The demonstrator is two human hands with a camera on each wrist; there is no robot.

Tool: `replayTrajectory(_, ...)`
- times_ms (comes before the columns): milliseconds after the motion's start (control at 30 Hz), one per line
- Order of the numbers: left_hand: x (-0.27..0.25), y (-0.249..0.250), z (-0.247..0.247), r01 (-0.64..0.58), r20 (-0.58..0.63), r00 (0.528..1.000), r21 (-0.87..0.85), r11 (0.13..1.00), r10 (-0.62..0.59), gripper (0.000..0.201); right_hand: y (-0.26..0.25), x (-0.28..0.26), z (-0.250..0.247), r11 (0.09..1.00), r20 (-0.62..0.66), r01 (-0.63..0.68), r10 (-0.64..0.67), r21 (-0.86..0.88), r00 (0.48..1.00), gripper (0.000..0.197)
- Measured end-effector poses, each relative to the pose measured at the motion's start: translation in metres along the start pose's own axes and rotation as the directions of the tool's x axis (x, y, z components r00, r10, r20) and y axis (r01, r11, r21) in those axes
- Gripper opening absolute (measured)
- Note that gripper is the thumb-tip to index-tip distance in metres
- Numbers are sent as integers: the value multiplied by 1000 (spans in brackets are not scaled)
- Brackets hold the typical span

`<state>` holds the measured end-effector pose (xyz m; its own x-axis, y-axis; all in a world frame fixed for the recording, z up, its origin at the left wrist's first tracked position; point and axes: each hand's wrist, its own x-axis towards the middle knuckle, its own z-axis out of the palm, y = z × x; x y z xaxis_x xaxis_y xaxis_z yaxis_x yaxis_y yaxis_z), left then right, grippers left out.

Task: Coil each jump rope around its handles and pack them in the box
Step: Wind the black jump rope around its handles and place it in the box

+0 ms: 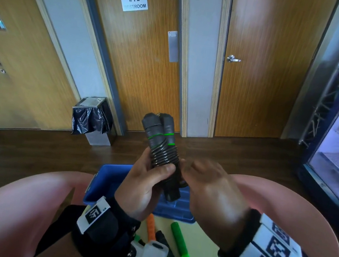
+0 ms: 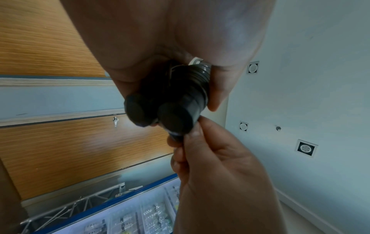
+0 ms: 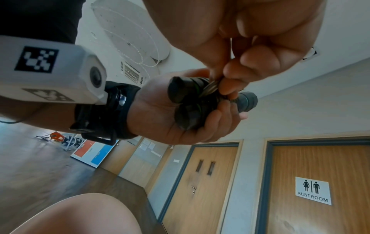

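The left hand point(image 1: 145, 186) is wrapped around the two black handles point(image 1: 160, 131), its thumb pressed on the coiled rope point(image 1: 164, 155), while the right hand point(image 1: 214, 193), just beside it, pinches the rope's end against the coil. If that pinch slips before the end is tucked, the springy turns would likely loosen and unwind; a slack left grip could let the handles splay apart. The blue box point(image 1: 106, 184) sits just below and beyond both hands, unobstructed. Nearer than the wrists, orange and green handles point(image 1: 179, 244) of other ropes lie waiting.
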<state>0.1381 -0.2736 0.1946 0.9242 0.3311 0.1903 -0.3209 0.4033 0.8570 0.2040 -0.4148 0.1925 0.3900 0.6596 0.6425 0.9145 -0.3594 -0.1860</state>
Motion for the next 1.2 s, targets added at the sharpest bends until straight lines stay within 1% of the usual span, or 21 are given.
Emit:
replayTrajectory(100,1,1,-1,11,25,1000,39,999,-12,59,5,4,-5,998,77,-7,2,57,997,38)
replayTrajectory(200,3,4,1,2,49,999,90,996,-6,64,8,10,-14,995,82,5,-13,104,997,18)
replayTrajectory(233,3,5,1,4,52,999,107,994,-9,64,8,12,-17,993,75,24,-33,118,997,13)
replayTrajectory(267,4,6,1,7,56,998,124,992,-14,63,8,14,-20,990,77,15,-26,143,997,10)
replayTrajectory(300,4,6,0,13,62,998,139,990,-22,62,9,16,-22,979,86,-40,23,198,996,14)
replayTrajectory(333,4,5,-1,20,73,997,148,989,-31,59,12,19,-23,944,111,-157,130,291,985,19)
replayTrajectory(367,4,5,-2,26,88,995,148,989,-39,58,15,20,-23,848,181,-311,257,430,949,20)
replayTrajectory(400,4,5,-2,32,97,994,151,988,-47,58,18,21,-23,681,292,-461,357,569,887,18)
replayTrajectory(433,5,6,-2,36,99,994,163,986,-53,57,19,21,-23,487,381,-553,411,677,828,18)
replayTrajectory(467,6,6,-2,35,97,994,183,982,-54,57,20,21,-21,309,442,-595,441,742,781,20)
replayTrajectory(500,7,7,-2,27,96,994,208,978,-48,55,20,21,-18,177,483,-608,457,774,747,24)
replayTrajectory(533,8,8,-2,17,93,995,231,973,-39,54,20,20,-15,121,507,-620,466,776,725,31)
replayTrajectory(567,9,8,-1,7,86,996,243,970,-29,52,19,19,-13,133,521,-636,460,760,719,36)
replayTrajectory(600,10,8,0,2,78,997,241,970,-22,52,18,18,-10,194,520,-646,446,738,728,35)
replayTrajectory(667,12,7,0,8,74,997,208,978,-24,56,15,14,-8,329,482,-618,409,714,775,25)
replayTrajectory(733,12,5,-2,22,76,997,164,986,-35,65,16,11,-10,428,443,-566,358,704,822,18)
replayTrajectory(800,12,5,-6,35,82,996,147,989,-47,77,18,9,-13,468,440,-538,310,701,843,14)
replayTrajectory(833,12,5,-7,40,84,995,157,987,-53,79,19,9,-15,484,436,-526,293,699,851,13)
replayTrajectory(967,11,1,-10,52,59,996,264,963,-70,63,19,9,-14,596,398,-487,286,639,872,23)
replayTrajectory(1067,9,1,-11,57,85,992,326,944,-89,62,17,7,-17,672,380,-460,276,581,883,25)
replayTrajectory(1200,7,0,-13,73,93,990,317,946,-107,60,16,8,-17,675,367,-444,266,589,891,29)
